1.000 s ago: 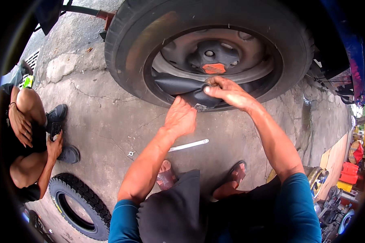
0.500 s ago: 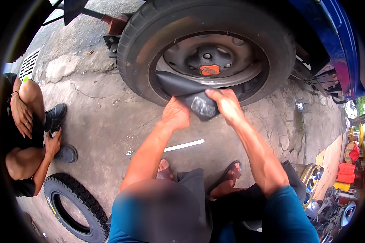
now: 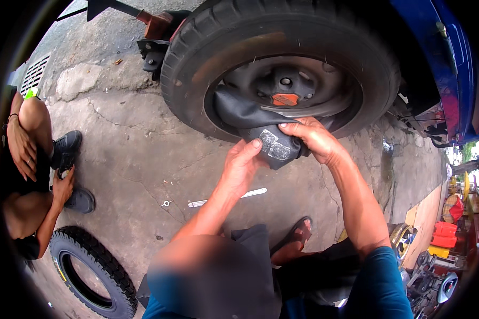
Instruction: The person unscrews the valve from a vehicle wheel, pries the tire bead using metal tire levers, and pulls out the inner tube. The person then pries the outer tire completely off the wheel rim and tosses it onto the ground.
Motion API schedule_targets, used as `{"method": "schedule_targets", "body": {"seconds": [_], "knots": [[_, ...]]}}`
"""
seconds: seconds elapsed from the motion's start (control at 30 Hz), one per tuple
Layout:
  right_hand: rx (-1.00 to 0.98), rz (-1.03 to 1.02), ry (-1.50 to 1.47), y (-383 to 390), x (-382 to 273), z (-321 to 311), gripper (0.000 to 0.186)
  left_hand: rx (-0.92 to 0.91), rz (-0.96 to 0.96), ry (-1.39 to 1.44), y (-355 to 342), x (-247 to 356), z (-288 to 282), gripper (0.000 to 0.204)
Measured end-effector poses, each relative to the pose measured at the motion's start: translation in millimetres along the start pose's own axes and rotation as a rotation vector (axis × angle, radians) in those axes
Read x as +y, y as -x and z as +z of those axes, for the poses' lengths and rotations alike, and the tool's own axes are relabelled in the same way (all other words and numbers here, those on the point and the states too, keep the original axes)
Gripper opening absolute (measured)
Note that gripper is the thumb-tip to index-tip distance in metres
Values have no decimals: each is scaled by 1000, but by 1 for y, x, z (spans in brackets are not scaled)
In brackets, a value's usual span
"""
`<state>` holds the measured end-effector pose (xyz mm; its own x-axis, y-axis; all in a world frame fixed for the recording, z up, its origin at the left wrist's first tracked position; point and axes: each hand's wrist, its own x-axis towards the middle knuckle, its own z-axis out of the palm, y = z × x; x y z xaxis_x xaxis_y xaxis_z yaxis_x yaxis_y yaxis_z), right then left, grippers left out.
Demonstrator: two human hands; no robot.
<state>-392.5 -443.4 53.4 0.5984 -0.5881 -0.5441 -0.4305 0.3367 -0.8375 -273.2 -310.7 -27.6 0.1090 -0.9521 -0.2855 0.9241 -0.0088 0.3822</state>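
A black rubber inner tube bulges out of the gap between the tyre and the steel wheel rim. My right hand grips its folded part, thumb on top and fingers wrapped behind. From the left, my left hand holds the tube's edge, its thumb pressed on the rubber. Between the two hands a pale, scuffed patch of the tube faces up. The fingers under the tube are hidden.
On the concrete below lie a flat metal tyre lever and a small metal fitting. A loose knobbly tyre lies at lower left, near a seated person. A blue vehicle panel stands at upper right; clutter fills the far right.
My left thumb, previously tucked at the tube, now lies stretched along its edge. The tube's end has turned so the scuffed patch shows more fully. The whole view has shifted slightly.
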Motion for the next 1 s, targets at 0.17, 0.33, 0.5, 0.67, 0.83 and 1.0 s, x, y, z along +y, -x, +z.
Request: {"method": "schedule_targets", "body": {"seconds": [0.17, 0.33, 0.5, 0.67, 0.83, 1.0], "knots": [[-148, -31, 145, 5, -3, -4, 56, 121, 189, -85, -3, 4, 4, 34], [-150, 51, 267, 13, -10, -1, 60, 206, 245, -226, -5, 5, 4, 27], [-115, -20, 189, 10, -6, 4, 47, 211, 234, -281, -2, 11, 7, 27], [-53, 9, 213, 5, -2, 0, 45, 165, 204, -308, -2, 15, 8, 27], [-181, -81, 199, 5, -12, -2, 62, 113, 218, -306, -3, 14, 2, 26], [-118, -154, 525, -21, -25, 11, 91, 109, 231, -367, 1, 2, -9, 25]]}}
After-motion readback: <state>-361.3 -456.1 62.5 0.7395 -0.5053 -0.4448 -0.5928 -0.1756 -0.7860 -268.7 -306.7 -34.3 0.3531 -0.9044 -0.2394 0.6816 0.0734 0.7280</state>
